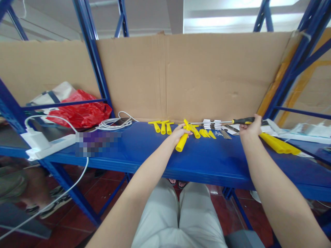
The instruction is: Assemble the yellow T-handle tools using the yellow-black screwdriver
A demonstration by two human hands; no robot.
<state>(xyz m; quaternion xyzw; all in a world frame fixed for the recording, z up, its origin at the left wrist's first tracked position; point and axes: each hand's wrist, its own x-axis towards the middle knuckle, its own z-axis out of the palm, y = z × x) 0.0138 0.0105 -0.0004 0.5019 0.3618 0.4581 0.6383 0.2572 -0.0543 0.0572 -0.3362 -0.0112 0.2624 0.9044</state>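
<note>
My left hand (178, 133) is closed around a yellow plastic T-shaped handle (182, 142), its hollow round end tilted toward me. In my right hand (251, 127) is a screwdriver (241, 121) with a black and yellow grip. Its long thin shaft points left and reaches the top of the yellow handle; whether the tip touches it I cannot tell. Several more yellow T-shaped handles (163, 127) lie behind and left of my left hand. Between my hands are several small yellow wedge-like pieces (205, 133), thin metal blades (226, 134) and stacked white pieces (211, 124).
The blue shelf (144, 151) has a cardboard backing (201, 75). Long yellow tubes (279, 144) lie on the right, near a white power strip (310, 136). To the left are a coiled white cable (113, 124), a red plastic bag (80, 108) and a charger (36, 139). A person's leg (36, 182) shows lower left.
</note>
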